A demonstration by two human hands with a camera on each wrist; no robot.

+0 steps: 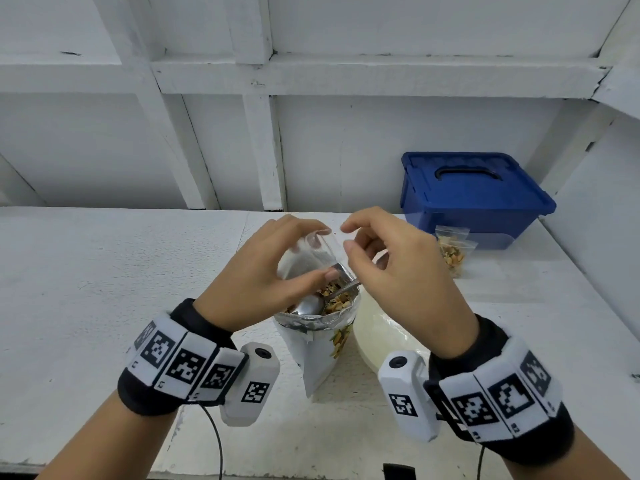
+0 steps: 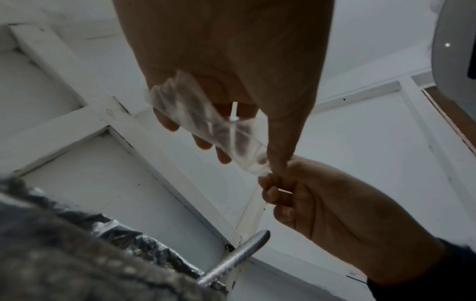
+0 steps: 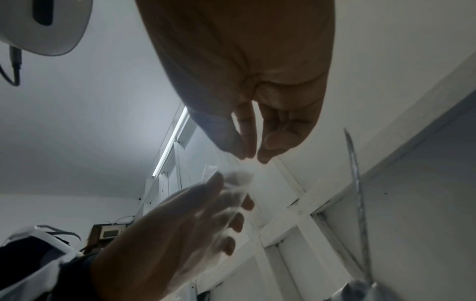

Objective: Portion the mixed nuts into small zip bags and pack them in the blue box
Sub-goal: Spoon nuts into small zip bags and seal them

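Observation:
An empty clear zip bag (image 1: 301, 261) hangs above the open foil nut bag (image 1: 322, 341). My left hand (image 1: 325, 251) holds it between thumb and fingers. My right hand (image 1: 348, 237) pinches the bag's near edge, which the left wrist view shows at the bag's corner (image 2: 260, 169). A metal spoon (image 1: 310, 303) rests in the nuts, its handle (image 2: 237, 258) sticking out toward the right. The blue box (image 1: 474, 195) stands at the back right with its lid on. A filled zip bag (image 1: 452, 252) leans against its front.
A pale round bowl (image 1: 381, 337) sits just right of the nut bag, partly under my right wrist. The white table (image 1: 104, 289) runs wide to the left. A white framed wall (image 1: 263, 150) stands close behind.

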